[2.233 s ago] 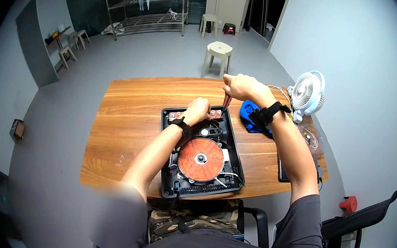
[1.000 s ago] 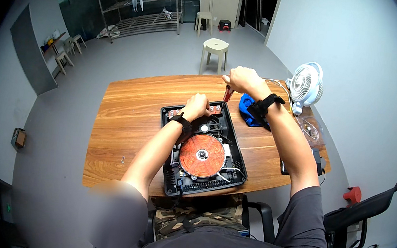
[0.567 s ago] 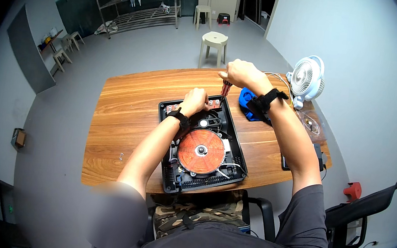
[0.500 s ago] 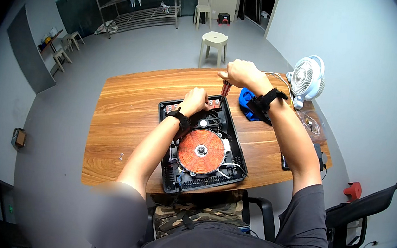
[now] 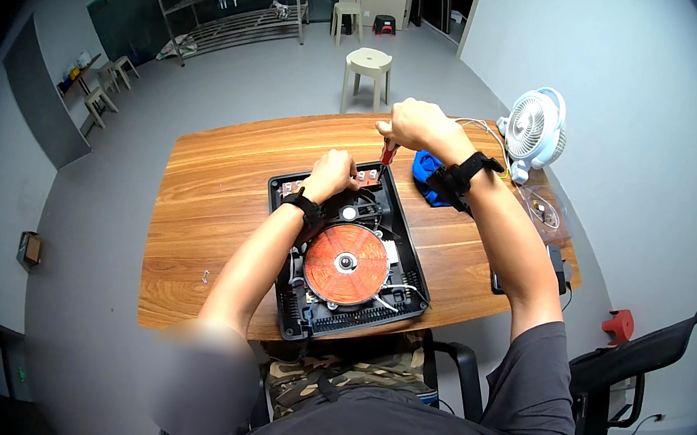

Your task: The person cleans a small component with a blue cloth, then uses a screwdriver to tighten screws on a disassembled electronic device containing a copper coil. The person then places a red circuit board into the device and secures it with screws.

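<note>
An opened induction cooker with a black housing [image 5: 414, 268] lies on the wooden table, its round copper coil [image 5: 326, 270] facing up. Along its far end runs a narrow reddish-brown circuit board [image 5: 367, 177] with small pale buttons. My left hand [image 5: 332, 173] rests on this board with fingers curled and pressed against it; the fingertips are partly hidden. Above the far right corner, my right hand [image 5: 418, 125] is closed around the top of a red and black screwdriver [image 5: 388, 152]. The screwdriver stands nearly upright, its tip down at the board's right end.
A blue cloth [image 5: 426, 176] lies right of the cooker, under my right wrist. A white fan [image 5: 533, 133] and its cable stand at the table's far right. Near the right edge are a clear bag [image 5: 546, 211] and a dark device [image 5: 557, 269]. Small metal bits [image 5: 205, 276] lie at left.
The whole view has shifted slightly, moving the table a little left in the picture. Both hands keep their places at the cooker's far end, and the screwdriver is still at the board's right end.
</note>
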Tool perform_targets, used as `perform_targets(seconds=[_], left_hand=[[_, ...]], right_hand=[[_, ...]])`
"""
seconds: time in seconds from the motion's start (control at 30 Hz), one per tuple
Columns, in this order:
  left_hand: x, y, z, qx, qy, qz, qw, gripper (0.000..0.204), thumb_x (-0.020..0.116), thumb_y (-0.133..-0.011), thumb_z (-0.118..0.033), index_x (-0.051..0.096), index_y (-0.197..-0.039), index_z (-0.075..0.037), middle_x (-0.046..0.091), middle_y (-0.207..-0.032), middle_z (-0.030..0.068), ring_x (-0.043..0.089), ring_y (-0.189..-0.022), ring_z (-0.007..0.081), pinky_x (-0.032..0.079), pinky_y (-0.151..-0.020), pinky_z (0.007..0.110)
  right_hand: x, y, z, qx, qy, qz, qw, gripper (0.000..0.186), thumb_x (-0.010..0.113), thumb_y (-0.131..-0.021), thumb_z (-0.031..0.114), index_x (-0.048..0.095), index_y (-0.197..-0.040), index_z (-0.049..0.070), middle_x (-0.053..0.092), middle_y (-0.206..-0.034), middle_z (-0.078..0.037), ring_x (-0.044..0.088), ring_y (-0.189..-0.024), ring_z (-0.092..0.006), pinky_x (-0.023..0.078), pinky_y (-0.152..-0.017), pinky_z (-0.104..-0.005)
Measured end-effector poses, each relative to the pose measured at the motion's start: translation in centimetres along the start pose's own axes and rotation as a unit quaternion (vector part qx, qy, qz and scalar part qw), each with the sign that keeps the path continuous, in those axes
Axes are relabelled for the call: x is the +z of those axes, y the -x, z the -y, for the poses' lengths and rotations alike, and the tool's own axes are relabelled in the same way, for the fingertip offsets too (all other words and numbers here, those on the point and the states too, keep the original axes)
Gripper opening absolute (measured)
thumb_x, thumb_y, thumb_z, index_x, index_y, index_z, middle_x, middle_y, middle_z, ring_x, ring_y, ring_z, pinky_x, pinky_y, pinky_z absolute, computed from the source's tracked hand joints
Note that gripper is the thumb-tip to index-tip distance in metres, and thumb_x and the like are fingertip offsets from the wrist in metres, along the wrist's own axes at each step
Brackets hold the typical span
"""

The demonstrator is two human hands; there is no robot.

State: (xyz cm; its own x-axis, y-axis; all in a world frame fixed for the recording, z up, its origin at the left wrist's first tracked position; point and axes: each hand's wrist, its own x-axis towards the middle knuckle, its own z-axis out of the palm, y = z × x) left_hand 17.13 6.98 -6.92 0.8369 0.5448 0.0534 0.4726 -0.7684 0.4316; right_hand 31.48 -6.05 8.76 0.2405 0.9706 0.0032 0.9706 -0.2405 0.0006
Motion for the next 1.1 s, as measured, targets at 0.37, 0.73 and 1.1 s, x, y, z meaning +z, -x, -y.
perform_targets(seconds=[0.37,0.73,1.1], left_hand=[[0.3,-0.2,0.5,0.008,0.004,-0.004,1.0,0.03,0.088,-0.068,-0.019,0.08,-0.092,-0.004,0.075,-0.087,0.0199,0.073,-0.087,0.0344,0.057,-0.082,0.043],[0.0,0.0,0.1,-0.001,0.009,-0.007,1.0,0.029,0.091,-0.065,-0.017,0.079,-0.088,-0.005,0.074,-0.092,0.0215,0.073,-0.092,0.0366,0.057,-0.083,0.045],[0.0,0.0,0.2,-0.006,0.011,-0.004,1.0,0.029,0.091,-0.065,-0.018,0.078,-0.088,-0.006,0.075,-0.092,0.0207,0.072,-0.094,0.0366,0.057,-0.084,0.045]], right_hand=[[0.4,-0.8,-0.2,0.021,-0.044,0.036,0.998,0.046,0.056,-0.095,0.038,0.075,-0.092,-0.003,0.075,-0.092,-0.021,0.074,-0.09,-0.0343,0.059,-0.079,-0.0451],[1.0,0.3,-0.3,0.011,-0.01,-0.046,0.999,0.037,0.055,-0.096,0.036,0.068,-0.107,0.002,0.075,-0.092,-0.021,0.073,-0.09,-0.0361,0.058,-0.083,-0.0461],[0.4,0.1,0.3,-0.005,-0.014,-0.001,1.0,0.037,0.056,-0.093,0.03,0.079,-0.08,0.003,0.075,-0.082,-0.018,0.074,-0.081,-0.0312,0.06,-0.073,-0.0416]])
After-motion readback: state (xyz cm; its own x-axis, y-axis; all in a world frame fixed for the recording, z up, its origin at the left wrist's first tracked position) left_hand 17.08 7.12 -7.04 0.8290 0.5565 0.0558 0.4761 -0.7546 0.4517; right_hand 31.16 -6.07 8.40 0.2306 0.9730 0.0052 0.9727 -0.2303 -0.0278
